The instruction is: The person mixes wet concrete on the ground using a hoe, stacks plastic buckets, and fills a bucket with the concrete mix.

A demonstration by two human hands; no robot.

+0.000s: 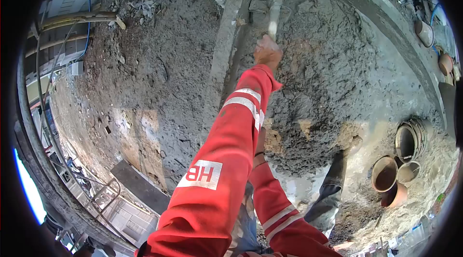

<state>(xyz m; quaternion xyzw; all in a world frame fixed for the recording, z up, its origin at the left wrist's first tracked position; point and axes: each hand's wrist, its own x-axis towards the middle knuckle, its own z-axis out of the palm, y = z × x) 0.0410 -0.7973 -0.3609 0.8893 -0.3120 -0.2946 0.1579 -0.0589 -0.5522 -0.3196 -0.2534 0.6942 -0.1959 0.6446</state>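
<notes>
My left hand (268,53), at the end of a red sleeve with reflective bands, is closed around the pale shaft (273,20) of a tool. Grey wet mortar (328,40) covers or coats the tool's far end, so its kind cannot be told. A long mortar-coated board (230,40) runs just left of the hand. My right hand (261,140) lies lower and closer to my body, mostly behind the left sleeve. Its wrist wears a dark band, and its fingers are hidden.
Several buckets (385,174) stand at the right. A curved mortar-smeared rim (386,20) bounds the mix on the upper right. Metal rails (41,98) line the left, with a dark plank (140,187) nearby. My leg (330,194) stands beside the mortar.
</notes>
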